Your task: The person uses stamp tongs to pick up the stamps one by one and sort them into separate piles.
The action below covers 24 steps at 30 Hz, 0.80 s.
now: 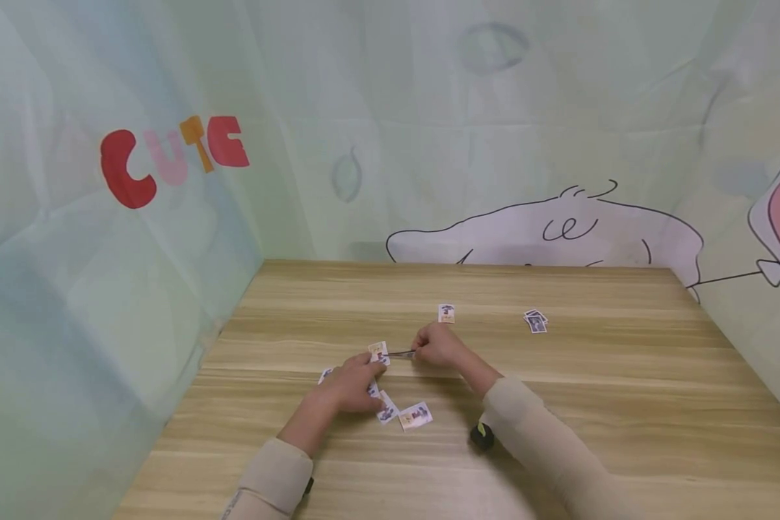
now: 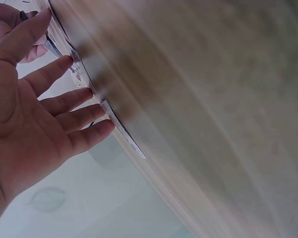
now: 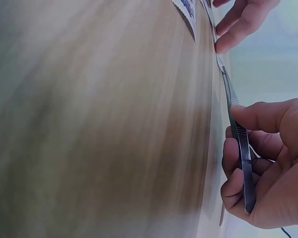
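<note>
In the head view my right hand (image 1: 440, 345) holds metal tweezers (image 1: 401, 354), pinched between thumb and fingers in the right wrist view. The tips of the tweezers meet a small stamp (image 1: 378, 350); whether they grip it I cannot tell. My left hand (image 1: 349, 386) lies palm down with fingers extended, its fingertips touching that stamp's lower edge. Beneath and beside this hand are more stamps, partly covered, among them one by the thumb (image 1: 386, 408) and one on the far left (image 1: 326, 374). Just right of them is another tilted stamp (image 1: 416, 416).
Beyond my right hand lies a single stamp (image 1: 446, 313). Several overlapping dark stamps (image 1: 536, 322) are farther right on the wooden table (image 1: 624, 375). A printed cloth (image 1: 338, 87) hangs behind the table and along its sides.
</note>
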Each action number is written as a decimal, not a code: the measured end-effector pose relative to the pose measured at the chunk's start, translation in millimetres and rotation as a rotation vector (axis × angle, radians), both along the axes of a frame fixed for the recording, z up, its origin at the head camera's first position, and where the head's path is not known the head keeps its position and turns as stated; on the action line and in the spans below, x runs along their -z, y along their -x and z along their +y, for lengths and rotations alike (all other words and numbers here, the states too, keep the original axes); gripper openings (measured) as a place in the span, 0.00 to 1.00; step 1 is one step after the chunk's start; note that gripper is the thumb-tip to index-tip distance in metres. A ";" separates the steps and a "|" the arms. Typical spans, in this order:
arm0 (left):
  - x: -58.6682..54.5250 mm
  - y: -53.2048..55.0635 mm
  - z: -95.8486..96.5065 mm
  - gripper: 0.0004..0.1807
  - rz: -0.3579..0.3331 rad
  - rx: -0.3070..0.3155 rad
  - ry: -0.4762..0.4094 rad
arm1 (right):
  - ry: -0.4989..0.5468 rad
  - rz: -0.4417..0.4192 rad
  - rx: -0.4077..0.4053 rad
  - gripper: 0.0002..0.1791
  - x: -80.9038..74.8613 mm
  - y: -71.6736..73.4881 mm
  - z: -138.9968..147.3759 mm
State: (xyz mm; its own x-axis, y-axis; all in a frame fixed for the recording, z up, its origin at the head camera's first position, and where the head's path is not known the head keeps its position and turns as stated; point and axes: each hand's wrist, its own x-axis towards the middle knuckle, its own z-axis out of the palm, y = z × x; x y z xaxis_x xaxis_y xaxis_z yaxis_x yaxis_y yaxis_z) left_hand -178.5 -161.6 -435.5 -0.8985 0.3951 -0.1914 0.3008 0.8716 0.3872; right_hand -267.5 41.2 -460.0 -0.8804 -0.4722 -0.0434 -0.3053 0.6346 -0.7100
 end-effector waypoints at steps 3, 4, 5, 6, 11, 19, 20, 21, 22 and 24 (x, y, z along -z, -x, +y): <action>-0.2 0.1 -0.4 0.35 0.002 0.000 0.000 | -0.004 0.006 0.004 0.04 0.8 -0.3 -0.3; -0.6 0.0 -0.6 0.35 0.005 0.003 -0.002 | -0.002 0.011 0.004 0.04 0.9 -0.6 -0.4; -0.5 0.0 -0.7 0.35 0.005 0.002 -0.002 | 0.000 0.017 0.003 0.04 1.4 -0.8 -0.2; -0.3 -0.1 -0.8 0.35 0.006 0.000 -0.002 | 0.006 0.024 -0.001 0.04 1.6 -1.4 0.0; 2.0 -1.8 -1.3 0.36 0.009 0.001 -0.009 | 0.029 0.008 -0.001 0.04 2.0 -7.2 5.0; -5.2 -8.6 3.3 0.35 0.004 -0.015 -0.050 | 0.039 -0.021 0.040 0.05 -4.9 -12.9 11.4; -6.7 -9.5 4.1 0.35 0.002 -0.014 -0.055 | 0.038 -0.019 0.040 0.05 -5.4 -13.0 11.6; -8.2 -10.4 4.9 0.35 -0.003 -0.018 -0.059 | 0.037 -0.017 0.042 0.05 -5.5 -13.3 11.8; -9.3 -11.4 5.4 0.36 -0.005 -0.019 -0.059 | 0.035 -0.018 0.045 0.04 -5.5 -13.5 12.1; -10.8 -13.2 5.9 0.36 -0.005 -0.022 -0.055 | 0.040 -0.032 0.059 0.04 -5.2 -14.2 13.0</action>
State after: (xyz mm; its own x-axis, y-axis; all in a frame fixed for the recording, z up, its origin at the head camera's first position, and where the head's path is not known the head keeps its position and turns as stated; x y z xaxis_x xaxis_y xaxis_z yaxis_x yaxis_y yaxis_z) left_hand -165.3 -155.7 -424.7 -0.9064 0.3848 -0.1742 0.2795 0.8556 0.4356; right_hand -253.3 54.1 -454.8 -0.9054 -0.4211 -0.0541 -0.2449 0.6221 -0.7437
